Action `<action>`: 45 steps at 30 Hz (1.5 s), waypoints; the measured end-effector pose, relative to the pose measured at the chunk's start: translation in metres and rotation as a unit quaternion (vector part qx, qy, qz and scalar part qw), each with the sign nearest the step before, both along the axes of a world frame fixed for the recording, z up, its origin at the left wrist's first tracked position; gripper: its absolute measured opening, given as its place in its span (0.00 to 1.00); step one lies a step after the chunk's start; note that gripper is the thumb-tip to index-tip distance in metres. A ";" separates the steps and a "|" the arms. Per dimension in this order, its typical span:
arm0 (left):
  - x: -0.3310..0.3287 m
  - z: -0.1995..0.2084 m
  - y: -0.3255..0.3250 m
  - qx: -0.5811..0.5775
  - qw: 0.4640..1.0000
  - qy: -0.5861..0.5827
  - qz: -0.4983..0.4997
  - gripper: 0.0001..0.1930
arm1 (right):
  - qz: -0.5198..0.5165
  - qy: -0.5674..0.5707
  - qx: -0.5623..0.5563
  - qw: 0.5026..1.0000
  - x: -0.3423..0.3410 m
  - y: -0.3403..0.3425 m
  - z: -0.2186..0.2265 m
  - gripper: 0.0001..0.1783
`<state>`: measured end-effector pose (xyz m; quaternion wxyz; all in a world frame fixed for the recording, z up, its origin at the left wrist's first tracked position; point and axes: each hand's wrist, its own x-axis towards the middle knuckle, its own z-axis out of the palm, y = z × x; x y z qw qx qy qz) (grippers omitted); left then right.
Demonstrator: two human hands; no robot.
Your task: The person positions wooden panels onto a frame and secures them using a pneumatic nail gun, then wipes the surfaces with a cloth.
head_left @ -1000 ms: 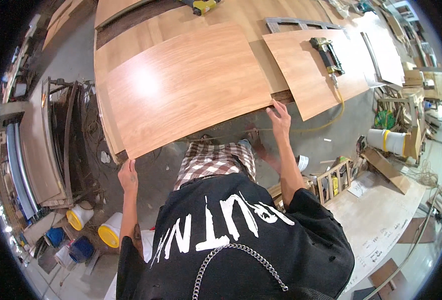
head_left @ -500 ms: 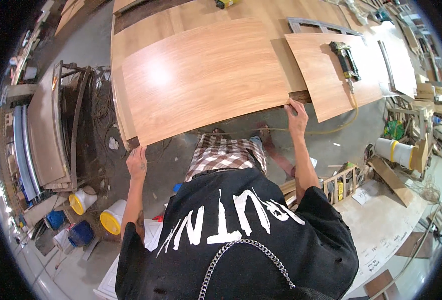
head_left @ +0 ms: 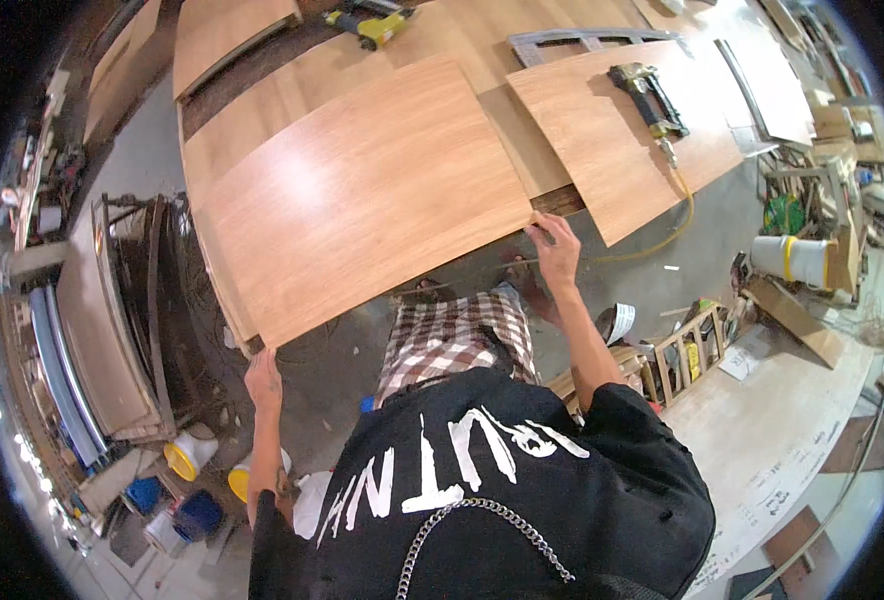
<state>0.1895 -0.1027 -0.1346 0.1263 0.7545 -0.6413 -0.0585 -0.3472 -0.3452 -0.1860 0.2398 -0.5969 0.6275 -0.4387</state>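
A glossy wood-grain panel [head_left: 362,190] lies over larger boards on the workbench, its near edge toward me. My left hand [head_left: 263,380] pinches the near left corner, and my right hand [head_left: 556,250] grips the near right corner with fingertips on the edge. The thumbs and the panel's underside are mostly hidden. To the right, a second wood-grain panel [head_left: 602,150] lies at an angle, with a black nail gun [head_left: 649,102] resting on it. From that tool runs a yellow air hose [head_left: 684,220]. Farther off sits a yellow-green nail gun [head_left: 370,28].
A grey slatted frame [head_left: 582,42] lies behind the right panel. Boards lean on a metal rack [head_left: 112,330] at left, above several buckets [head_left: 190,455]. At right are a white bucket [head_left: 792,258], offcuts and a low wooden crate [head_left: 690,352]. The hose crosses the floor.
The view has shifted, so the bench, panels and tools sit farther left and the yellow-green nail gun shows more fully. Both hands still hold the same panel corners.
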 end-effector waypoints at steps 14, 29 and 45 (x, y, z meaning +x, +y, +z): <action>-0.435 -0.027 -0.321 -0.107 0.985 0.136 -0.017 0.29 | 0.060 0.028 0.003 0.998 -0.015 -0.008 0.036 0.15; -0.410 -0.029 -0.327 -0.090 0.989 0.112 0.014 0.28 | 0.088 -0.064 0.130 0.986 -0.219 -0.270 0.112 0.35; -0.404 -0.044 -0.334 -0.153 0.961 0.227 0.031 0.32 | 0.133 -0.011 0.429 0.893 -0.051 -0.024 0.133 0.16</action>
